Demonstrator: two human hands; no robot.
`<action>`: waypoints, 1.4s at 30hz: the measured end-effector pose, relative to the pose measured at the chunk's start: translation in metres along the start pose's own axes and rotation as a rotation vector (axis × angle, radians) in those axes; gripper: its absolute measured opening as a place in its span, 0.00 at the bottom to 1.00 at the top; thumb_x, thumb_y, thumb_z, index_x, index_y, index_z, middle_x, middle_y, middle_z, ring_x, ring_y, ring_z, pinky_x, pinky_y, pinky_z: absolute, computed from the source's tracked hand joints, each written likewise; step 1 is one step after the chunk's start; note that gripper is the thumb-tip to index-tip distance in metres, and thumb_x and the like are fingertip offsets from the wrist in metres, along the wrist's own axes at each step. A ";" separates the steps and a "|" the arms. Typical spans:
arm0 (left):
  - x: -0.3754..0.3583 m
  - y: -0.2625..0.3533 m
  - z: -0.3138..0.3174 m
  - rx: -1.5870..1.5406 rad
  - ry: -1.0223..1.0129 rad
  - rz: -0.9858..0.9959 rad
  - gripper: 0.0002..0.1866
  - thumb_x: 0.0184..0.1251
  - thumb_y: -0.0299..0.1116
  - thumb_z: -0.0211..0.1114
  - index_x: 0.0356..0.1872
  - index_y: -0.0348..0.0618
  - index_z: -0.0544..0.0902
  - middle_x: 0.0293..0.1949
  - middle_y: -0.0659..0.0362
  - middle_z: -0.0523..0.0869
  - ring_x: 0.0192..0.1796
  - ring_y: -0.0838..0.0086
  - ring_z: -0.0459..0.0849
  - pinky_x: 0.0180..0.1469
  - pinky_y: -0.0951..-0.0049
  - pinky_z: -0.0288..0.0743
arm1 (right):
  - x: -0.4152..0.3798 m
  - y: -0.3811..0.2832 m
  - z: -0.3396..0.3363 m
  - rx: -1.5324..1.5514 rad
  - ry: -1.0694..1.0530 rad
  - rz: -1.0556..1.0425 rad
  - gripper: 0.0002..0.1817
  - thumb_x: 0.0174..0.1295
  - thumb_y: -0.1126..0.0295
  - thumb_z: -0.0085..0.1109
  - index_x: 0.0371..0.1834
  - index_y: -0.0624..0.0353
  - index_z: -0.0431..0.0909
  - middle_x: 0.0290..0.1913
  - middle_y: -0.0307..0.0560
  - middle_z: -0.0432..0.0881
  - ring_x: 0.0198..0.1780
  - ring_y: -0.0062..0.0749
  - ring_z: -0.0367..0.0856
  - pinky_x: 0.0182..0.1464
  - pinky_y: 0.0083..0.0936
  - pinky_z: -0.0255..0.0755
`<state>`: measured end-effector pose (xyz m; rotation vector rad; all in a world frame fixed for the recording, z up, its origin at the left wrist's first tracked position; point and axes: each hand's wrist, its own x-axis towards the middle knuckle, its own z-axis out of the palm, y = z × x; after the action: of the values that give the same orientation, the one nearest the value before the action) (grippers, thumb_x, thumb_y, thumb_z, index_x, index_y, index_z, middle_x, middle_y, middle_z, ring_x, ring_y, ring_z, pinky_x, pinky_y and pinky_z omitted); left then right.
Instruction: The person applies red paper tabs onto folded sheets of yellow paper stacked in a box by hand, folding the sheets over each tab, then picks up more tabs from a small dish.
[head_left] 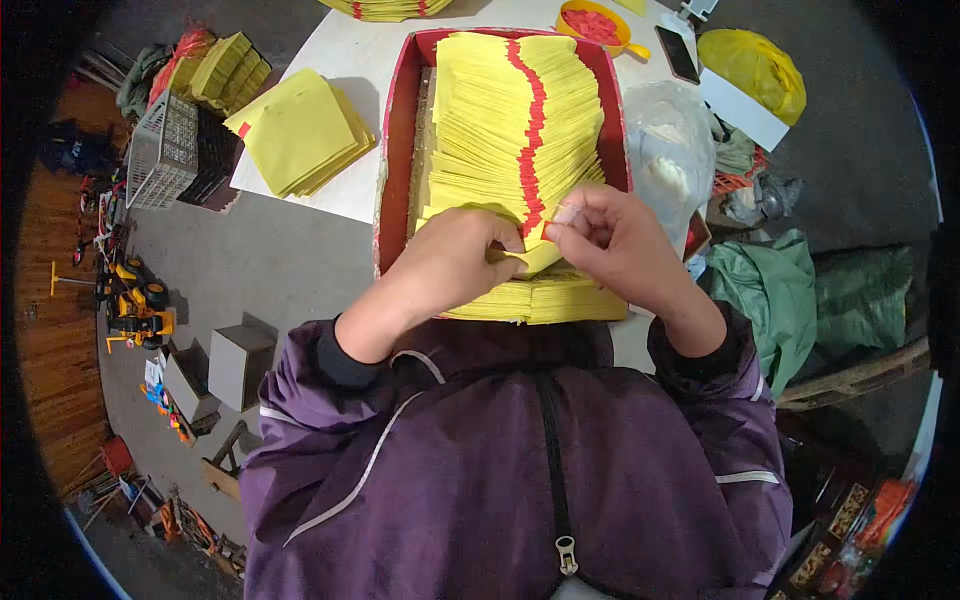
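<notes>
A red-walled box [392, 160] stands before me, packed with yellow paper sheets [480, 130] that overlap in a long row. A wavy line of small red tabs [530, 150] runs down the row. At its near end, my left hand [455, 255] pinches the edge of a yellow sheet between thumb and fingers. My right hand [635, 240] is closed on a small red slip [549, 231], held against the same sheet; something whitish covers one fingertip. A thick stack of yellow paper [545, 300] lies under both hands at the box's near side.
Loose yellow sheets [300, 135] lie on the white table [345, 60] at left. Behind the box stands an orange bowl [630, 48] of red pieces, with a phone [677, 54] nearby. A clear plastic bag [668, 150] sits at right, and a crate [165, 150] stands left of the table.
</notes>
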<state>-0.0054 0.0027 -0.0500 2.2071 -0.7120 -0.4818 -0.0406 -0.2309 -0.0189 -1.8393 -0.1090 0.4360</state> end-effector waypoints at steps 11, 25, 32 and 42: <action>-0.002 0.013 -0.004 -0.025 -0.074 -0.085 0.07 0.63 0.29 0.72 0.38 0.36 0.90 0.36 0.53 0.90 0.35 0.56 0.86 0.41 0.61 0.78 | 0.002 -0.011 0.003 -0.064 -0.137 0.213 0.08 0.67 0.73 0.54 0.44 0.59 0.82 0.20 0.36 0.74 0.19 0.20 0.68 0.22 0.18 0.61; -0.004 0.017 -0.004 -0.014 -0.047 -0.102 0.07 0.64 0.28 0.70 0.39 0.34 0.88 0.34 0.50 0.89 0.33 0.54 0.85 0.38 0.59 0.76 | -0.005 0.002 0.027 -0.409 0.115 -0.178 0.12 0.62 0.78 0.60 0.48 0.56 0.77 0.27 0.37 0.79 0.23 0.20 0.72 0.27 0.21 0.63; -0.010 0.023 -0.001 -0.141 0.116 -0.084 0.07 0.63 0.20 0.67 0.42 0.38 0.85 0.30 0.58 0.86 0.25 0.73 0.76 0.29 0.70 0.68 | -0.002 0.026 0.028 -0.405 0.209 -0.275 0.17 0.61 0.80 0.64 0.51 0.54 0.72 0.34 0.36 0.81 0.23 0.21 0.73 0.28 0.23 0.65; -0.013 0.026 0.001 -0.131 0.117 0.088 0.09 0.63 0.19 0.67 0.43 0.38 0.83 0.31 0.57 0.86 0.26 0.70 0.78 0.31 0.69 0.70 | -0.015 0.007 0.024 -0.459 0.151 -0.116 0.17 0.61 0.75 0.64 0.52 0.55 0.72 0.40 0.44 0.85 0.42 0.40 0.89 0.41 0.34 0.79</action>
<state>-0.0249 -0.0038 -0.0295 2.0545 -0.6926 -0.3421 -0.0638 -0.2155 -0.0276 -2.2958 -0.2259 0.1976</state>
